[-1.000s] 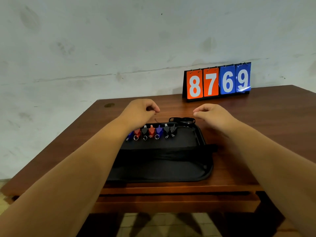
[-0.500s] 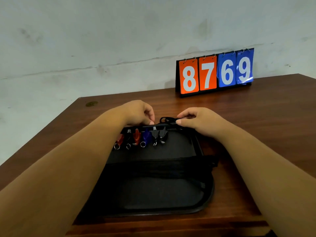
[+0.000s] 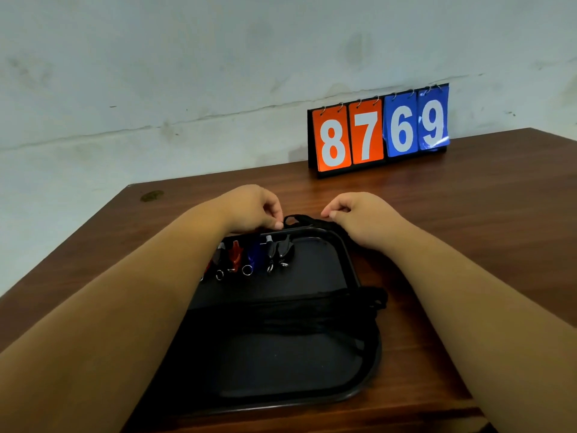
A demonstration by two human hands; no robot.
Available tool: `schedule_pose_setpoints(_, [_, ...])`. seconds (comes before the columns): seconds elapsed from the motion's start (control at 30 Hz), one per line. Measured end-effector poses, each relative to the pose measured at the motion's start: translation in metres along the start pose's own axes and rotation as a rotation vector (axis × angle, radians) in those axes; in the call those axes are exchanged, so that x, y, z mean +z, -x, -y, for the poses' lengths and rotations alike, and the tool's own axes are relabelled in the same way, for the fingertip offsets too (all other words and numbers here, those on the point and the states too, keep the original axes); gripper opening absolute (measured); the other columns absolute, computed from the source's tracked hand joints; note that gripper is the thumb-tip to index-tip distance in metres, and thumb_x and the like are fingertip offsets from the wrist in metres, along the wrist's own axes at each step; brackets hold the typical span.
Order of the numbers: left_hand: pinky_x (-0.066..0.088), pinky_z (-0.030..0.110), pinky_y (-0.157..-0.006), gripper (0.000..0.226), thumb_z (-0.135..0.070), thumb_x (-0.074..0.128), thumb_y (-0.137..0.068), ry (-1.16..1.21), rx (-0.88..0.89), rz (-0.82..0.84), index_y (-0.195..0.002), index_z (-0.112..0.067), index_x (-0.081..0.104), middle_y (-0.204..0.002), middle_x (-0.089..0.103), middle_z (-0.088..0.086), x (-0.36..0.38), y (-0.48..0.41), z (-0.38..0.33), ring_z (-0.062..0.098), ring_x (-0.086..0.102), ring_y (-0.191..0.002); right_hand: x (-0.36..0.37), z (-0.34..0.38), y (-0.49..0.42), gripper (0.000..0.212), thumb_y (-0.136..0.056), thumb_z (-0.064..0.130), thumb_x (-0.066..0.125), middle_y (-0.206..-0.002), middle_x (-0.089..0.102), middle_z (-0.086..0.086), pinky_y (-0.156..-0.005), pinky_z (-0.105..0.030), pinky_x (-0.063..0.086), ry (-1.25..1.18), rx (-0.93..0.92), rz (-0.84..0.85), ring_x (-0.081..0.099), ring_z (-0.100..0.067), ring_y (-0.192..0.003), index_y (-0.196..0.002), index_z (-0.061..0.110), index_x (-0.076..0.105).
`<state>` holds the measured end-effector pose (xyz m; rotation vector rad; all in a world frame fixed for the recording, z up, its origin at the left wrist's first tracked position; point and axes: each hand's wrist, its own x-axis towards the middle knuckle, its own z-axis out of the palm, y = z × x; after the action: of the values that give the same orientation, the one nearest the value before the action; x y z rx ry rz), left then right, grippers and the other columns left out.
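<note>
A black fabric zip case (image 3: pixel 281 364) lies opened flat on the dark brown wooden tabletop (image 3: pixel 468 229), close to the near edge. In its far half sits a row of small plastic whistles (image 3: pixel 249 257) in black, red and blue, each with a metal ring. The left forearm covers part of the row.

Both hands are at the case's far rim, where a black cord loop (image 3: pixel 296 217) arches just beyond it. The left hand (image 3: pixel 249 207) has its fingers curled, with thumb and forefinger pinching at the loop's left end. The right hand (image 3: pixel 365 220) is curled over the loop's right end, but whether it actually grips the cord cannot be told.

Judging by this, the work is at an early stage: the case is open, yet every visible whistle sits in place and nothing lies out on the tabletop. An orange and blue flip scoreboard (image 3: pixel 379 132) reading 8769 stands against the wall.
</note>
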<state>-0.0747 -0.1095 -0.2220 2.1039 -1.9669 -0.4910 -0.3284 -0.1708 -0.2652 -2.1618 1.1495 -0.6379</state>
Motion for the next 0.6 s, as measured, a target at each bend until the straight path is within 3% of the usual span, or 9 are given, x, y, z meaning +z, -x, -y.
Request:
schedule_pose_setpoints(0.07, [0.046,0.027,-0.072,0.008,-0.024,0.079,-0.098,-0.055,-0.004,-0.006,-0.091,-0.026,0.077,-0.086,0.071,-0.011,0.002,-0.002,-0.006,0.007,0.062,-0.077,0.000,0.001,0.001,0.024,-0.112,0.022,0.054,-0.120,0.070,0.009,-0.090,-0.025,0.042,-0.010,0.012,-0.017,0.059,-0.008,-0.110,-0.118,0.028,0.077])
schedule_pose_setpoints(0.17, [0.049,0.030,-0.079,0.011,-0.027,0.071,-0.104,-0.075,-0.015,-0.019,-0.095,-0.027,0.076,-0.091,0.072,-0.011,0.002,-0.001,-0.008,0.009,0.064,-0.085,0.001,0.003,0.002,0.027,-0.113,0.035,0.052,-0.119,0.071,0.009,-0.080,-0.022,0.042,-0.032,-0.010,-0.001,0.062,-0.008,-0.110,-0.122,0.026,0.076])
schedule_pose_setpoints(0.27, [0.055,0.034,-0.088,0.004,-0.029,0.079,-0.098,-0.057,-0.017,0.056,-0.100,-0.028,0.076,-0.097,0.075,-0.007,-0.004,0.002,-0.009,0.013,0.069,-0.090,-0.001,0.003,0.006,0.029,-0.108,0.049,0.059,-0.114,0.071,0.012,-0.078,-0.020,0.044,-0.041,-0.027,0.057,0.062,-0.004,-0.105,-0.122,0.029,0.074])
schedule_pose_setpoints(0.47, [0.048,0.030,-0.074,0.002,-0.023,0.076,-0.100,-0.179,-0.036,0.044,-0.100,-0.022,0.074,-0.093,0.071,-0.006,-0.004,0.006,-0.013,0.012,0.065,-0.085,-0.001,0.002,0.004,0.018,-0.108,0.025,0.064,-0.115,0.071,0.011,-0.081,-0.020,0.046,-0.014,0.002,0.042,0.063,-0.008,-0.108,-0.121,0.028,0.075])
schedule_pose_setpoints(0.6, [0.046,0.028,-0.073,0.003,-0.025,0.071,-0.103,-0.100,0.009,-0.110,-0.102,-0.022,0.070,-0.098,0.072,-0.004,-0.011,0.014,-0.025,0.016,0.066,-0.091,0.000,0.002,0.007,0.028,-0.109,0.012,0.056,-0.121,0.067,0.008,-0.077,-0.014,0.044,-0.056,0.028,-0.014,0.063,-0.010,-0.110,-0.122,0.029,0.075])
